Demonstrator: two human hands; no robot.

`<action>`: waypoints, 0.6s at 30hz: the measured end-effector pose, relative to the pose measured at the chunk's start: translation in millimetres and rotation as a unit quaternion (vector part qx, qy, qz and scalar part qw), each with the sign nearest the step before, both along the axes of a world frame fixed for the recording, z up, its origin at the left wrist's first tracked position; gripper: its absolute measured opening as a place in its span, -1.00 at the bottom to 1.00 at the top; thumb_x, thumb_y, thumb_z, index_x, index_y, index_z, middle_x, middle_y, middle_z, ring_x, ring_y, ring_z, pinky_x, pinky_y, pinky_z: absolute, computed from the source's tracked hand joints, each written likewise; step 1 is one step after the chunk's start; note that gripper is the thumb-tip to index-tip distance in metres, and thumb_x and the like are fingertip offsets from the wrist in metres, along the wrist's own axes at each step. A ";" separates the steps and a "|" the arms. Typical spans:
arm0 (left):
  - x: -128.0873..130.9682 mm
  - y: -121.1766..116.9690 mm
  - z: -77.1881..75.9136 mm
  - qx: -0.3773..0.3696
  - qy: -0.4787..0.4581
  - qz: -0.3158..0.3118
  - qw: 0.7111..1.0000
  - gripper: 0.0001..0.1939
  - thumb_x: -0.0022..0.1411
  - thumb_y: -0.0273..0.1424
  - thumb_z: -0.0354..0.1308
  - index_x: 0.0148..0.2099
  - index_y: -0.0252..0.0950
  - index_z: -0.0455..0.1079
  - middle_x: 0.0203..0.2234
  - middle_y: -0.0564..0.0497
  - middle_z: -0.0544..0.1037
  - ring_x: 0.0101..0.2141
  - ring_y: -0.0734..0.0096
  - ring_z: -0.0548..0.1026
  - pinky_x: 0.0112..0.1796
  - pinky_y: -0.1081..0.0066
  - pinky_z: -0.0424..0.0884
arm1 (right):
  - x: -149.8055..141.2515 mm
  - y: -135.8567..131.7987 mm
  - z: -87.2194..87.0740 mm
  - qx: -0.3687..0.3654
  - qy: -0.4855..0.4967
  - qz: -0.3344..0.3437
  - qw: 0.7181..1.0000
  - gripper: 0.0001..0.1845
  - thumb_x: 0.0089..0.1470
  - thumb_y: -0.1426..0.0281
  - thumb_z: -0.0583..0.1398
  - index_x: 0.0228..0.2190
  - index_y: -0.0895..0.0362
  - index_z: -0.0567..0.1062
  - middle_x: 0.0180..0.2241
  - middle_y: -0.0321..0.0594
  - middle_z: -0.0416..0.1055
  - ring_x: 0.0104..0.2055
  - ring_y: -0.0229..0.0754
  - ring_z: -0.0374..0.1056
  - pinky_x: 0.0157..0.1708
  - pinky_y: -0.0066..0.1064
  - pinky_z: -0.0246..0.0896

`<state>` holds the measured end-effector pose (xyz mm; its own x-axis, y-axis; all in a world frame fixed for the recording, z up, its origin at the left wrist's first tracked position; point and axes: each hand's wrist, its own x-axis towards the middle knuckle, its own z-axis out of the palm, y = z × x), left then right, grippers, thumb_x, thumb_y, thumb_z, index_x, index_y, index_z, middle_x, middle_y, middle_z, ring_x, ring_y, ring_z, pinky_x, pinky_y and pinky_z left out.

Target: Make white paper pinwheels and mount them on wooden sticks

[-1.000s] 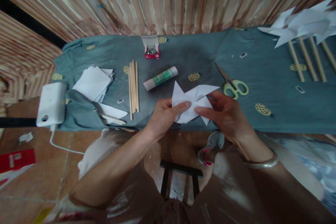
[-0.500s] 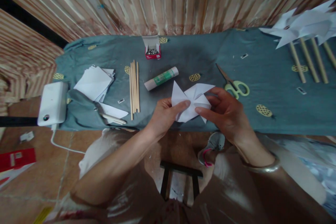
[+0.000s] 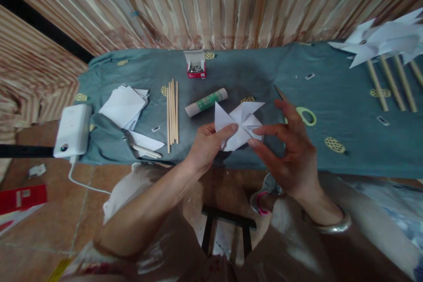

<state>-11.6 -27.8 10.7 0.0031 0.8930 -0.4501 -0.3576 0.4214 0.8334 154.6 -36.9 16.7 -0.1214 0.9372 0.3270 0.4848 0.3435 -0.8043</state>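
Note:
A white paper pinwheel (image 3: 239, 136) with folded blades is held over the front of the table. My left hand (image 3: 208, 143) grips its left side, thumb pressed on top near the centre and fingers beneath. My right hand (image 3: 291, 150) is at the paper's right edge. Its index finger and thumb tips are at a folded flap, slightly apart, and the other fingers are spread. Behind the right hand lie green-handled scissors (image 3: 308, 115), partly covered by it. A glue stick (image 3: 206, 102) with a green label rests just beyond the pinwheel.
Several wooden sticks (image 3: 172, 116) lie left of the glue stick. Farther left are white paper sheets (image 3: 122, 105) and a white device (image 3: 72, 130) with a cable. An open red box (image 3: 196, 70) of small metal pieces sits at the back. Finished pinwheels (image 3: 380, 42) on sticks lie right.
My right hand has loosened from the paper; its fingers have lifted and spread to the right. The left hand keeps its grip. The whole view has shifted slightly.

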 end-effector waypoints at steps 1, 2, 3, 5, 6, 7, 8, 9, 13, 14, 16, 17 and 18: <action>0.1 -0.2 0.0 0.001 -0.002 -0.001 1.000 -0.73 -0.08 -0.24 0.40 -0.44 -0.36 0.54 -0.59 0.04 0.51 -0.58 0.56 0.31 -0.52 0.50 0.17 | -1.2 -0.2 -0.8 -0.004 -0.005 0.000 1.000 -0.93 0.04 0.34 0.30 -0.34 -0.02 0.54 0.26 -0.18 0.16 0.30 0.20 0.08 0.18 0.15 0.11; 0.1 -0.5 -0.2 0.002 -0.004 -0.002 1.000 -0.73 -0.08 -0.24 0.40 -0.43 -0.36 0.54 -0.58 0.03 0.52 -0.58 0.55 0.32 -0.51 0.50 0.18 | -2.1 -0.2 -1.7 -0.007 -0.008 0.000 1.000 -0.95 0.04 0.34 0.29 -0.36 -0.02 0.54 0.25 -0.18 0.17 0.29 0.20 0.09 0.18 0.14 0.12; 0.0 -0.8 -0.3 0.001 -0.005 -0.003 1.000 -0.74 -0.07 -0.25 0.40 -0.43 -0.36 0.54 -0.57 0.03 0.52 -0.57 0.55 0.33 -0.50 0.49 0.18 | -2.8 -0.1 -2.6 -0.010 -0.010 0.000 1.000 -0.96 0.04 0.35 0.29 -0.37 -0.03 0.54 0.24 -0.19 0.19 0.30 0.18 0.08 0.18 0.14 0.11; -0.2 -1.5 -0.6 0.000 -0.003 -0.004 1.000 -0.75 -0.06 -0.25 0.39 -0.42 -0.36 0.54 -0.56 0.02 0.53 -0.57 0.54 0.34 -0.50 0.48 0.19 | -3.6 0.5 -3.5 -0.014 -0.004 0.001 1.000 -0.97 0.04 0.36 0.29 -0.39 -0.04 0.54 0.20 -0.21 0.26 0.31 0.15 0.07 0.21 0.13 0.07; -0.4 -1.8 -0.6 0.000 -0.001 -0.005 1.000 -0.75 -0.05 -0.25 0.39 -0.42 -0.36 0.54 -0.56 0.02 0.53 -0.57 0.54 0.34 -0.49 0.48 0.19 | -3.7 0.8 -3.4 -0.019 0.002 0.003 1.000 -0.96 0.04 0.37 0.29 -0.40 -0.04 0.54 0.17 -0.22 0.29 0.31 0.13 0.06 0.22 0.13 0.06; -0.4 -2.1 -0.6 0.000 0.002 -0.005 1.000 -0.75 -0.04 -0.25 0.38 -0.43 -0.35 0.54 -0.56 0.02 0.53 -0.56 0.54 0.34 -0.49 0.48 0.19 | -3.8 1.1 -3.2 -0.024 0.008 0.005 1.000 -0.95 0.03 0.37 0.29 -0.40 -0.05 0.53 0.15 -0.22 0.31 0.31 0.13 0.07 0.22 0.14 0.06; -0.4 -2.3 -0.6 0.000 0.003 -0.005 1.000 -0.75 -0.04 -0.25 0.38 -0.43 -0.35 0.54 -0.56 0.02 0.53 -0.56 0.53 0.35 -0.48 0.48 0.20 | -3.9 1.4 -2.8 -0.028 0.014 0.005 1.000 -0.94 0.03 0.38 0.30 -0.41 -0.05 0.53 0.14 -0.22 0.33 0.30 0.13 0.08 0.23 0.14 0.05; -0.4 -2.4 -0.6 0.001 0.003 -0.006 1.000 -0.75 -0.04 -0.24 0.38 -0.43 -0.35 0.54 -0.56 0.02 0.53 -0.55 0.53 0.36 -0.48 0.47 0.20 | -4.0 1.6 -2.5 -0.031 0.017 0.005 0.999 -0.94 0.02 0.38 0.30 -0.41 -0.04 0.53 0.14 -0.21 0.33 0.30 0.12 0.09 0.23 0.14 0.05; 0.4 -2.1 -0.6 0.000 0.001 -0.006 1.000 -0.74 -0.06 -0.24 0.39 -0.41 -0.34 0.55 -0.55 0.01 0.54 -0.52 0.48 0.39 -0.45 0.45 0.26 | -4.4 2.0 -1.9 -0.036 0.022 0.003 0.999 -0.94 0.02 0.38 0.30 -0.41 -0.03 0.52 0.19 -0.21 0.28 0.30 0.10 0.10 0.25 0.14 0.01; 0.6 -1.9 -0.7 0.000 0.002 -0.004 1.000 -0.74 -0.07 -0.23 0.39 -0.41 -0.34 0.55 -0.54 0.00 0.55 -0.52 0.47 0.39 -0.44 0.45 0.27 | -4.4 1.9 -1.9 -0.036 0.022 0.002 0.999 -0.94 0.02 0.38 0.30 -0.41 -0.03 0.51 0.20 -0.22 0.26 0.30 0.09 0.10 0.25 0.14 0.01; 0.9 -1.7 -0.9 -0.001 0.001 -0.001 1.000 -0.74 -0.09 -0.23 0.40 -0.42 -0.33 0.55 -0.54 0.00 0.55 -0.51 0.47 0.40 -0.43 0.45 0.28 | -4.4 1.7 -1.8 -0.036 0.020 0.003 0.999 -0.94 0.02 0.37 0.30 -0.42 -0.02 0.51 0.21 -0.21 0.25 0.29 0.10 0.11 0.25 0.16 0.01; 1.0 -1.7 -1.0 0.000 0.000 0.000 1.000 -0.73 -0.09 -0.22 0.40 -0.42 -0.33 0.55 -0.54 0.01 0.55 -0.51 0.47 0.40 -0.43 0.45 0.28 | -4.3 1.5 -1.7 -0.036 0.019 0.004 0.999 -0.94 0.02 0.37 0.30 -0.42 -0.01 0.50 0.21 -0.21 0.25 0.29 0.10 0.12 0.25 0.16 0.00; 1.0 -1.7 -1.1 0.001 -0.001 0.000 1.000 -0.73 -0.10 -0.22 0.40 -0.42 -0.32 0.55 -0.54 0.01 0.56 -0.51 0.47 0.40 -0.43 0.45 0.29 | -4.3 1.3 -1.4 -0.037 0.019 0.006 0.999 -0.94 0.02 0.37 0.30 -0.43 -0.01 0.49 0.21 -0.21 0.25 0.29 0.10 0.11 0.25 0.17 -0.01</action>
<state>-10.6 -29.4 9.5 0.0040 0.8936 -0.4489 -0.3590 0.4203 0.8334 150.3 -35.6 15.3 -0.1213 0.9576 0.2614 0.4490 0.2878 -0.8459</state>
